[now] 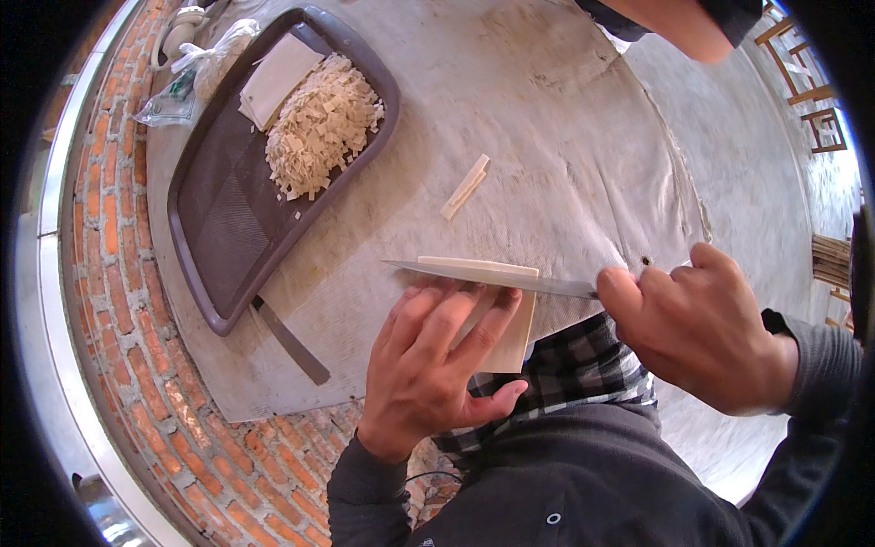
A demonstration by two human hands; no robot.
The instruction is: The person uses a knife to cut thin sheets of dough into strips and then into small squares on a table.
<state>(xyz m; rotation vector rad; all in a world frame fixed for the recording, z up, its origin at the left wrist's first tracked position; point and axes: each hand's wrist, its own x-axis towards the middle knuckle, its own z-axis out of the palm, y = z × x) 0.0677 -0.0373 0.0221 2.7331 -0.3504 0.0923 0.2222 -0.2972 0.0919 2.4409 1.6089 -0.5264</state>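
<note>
My right hand [697,333] is closed around the handle of a long knife [492,274], its blade pointing left. The blade lies across a stack of thin cream-coloured sheets [513,351] near its far edge, with a narrow strip showing beyond it. Spread over the sheets, my left hand [428,342] presses them down, fingertips close to the blade and thumb held apart. Farther off on the table lie a few cut strips [466,187] of the same material. What the sheets are made of, I cannot tell.
At the left, a dark tray [223,219] holds a heap of small cut pieces [319,128] and more sheets [278,77]. Another blade [293,345] sticks out beside it. A tied plastic bag [187,91] sits behind. Another person's arm [679,27] shows at the far right.
</note>
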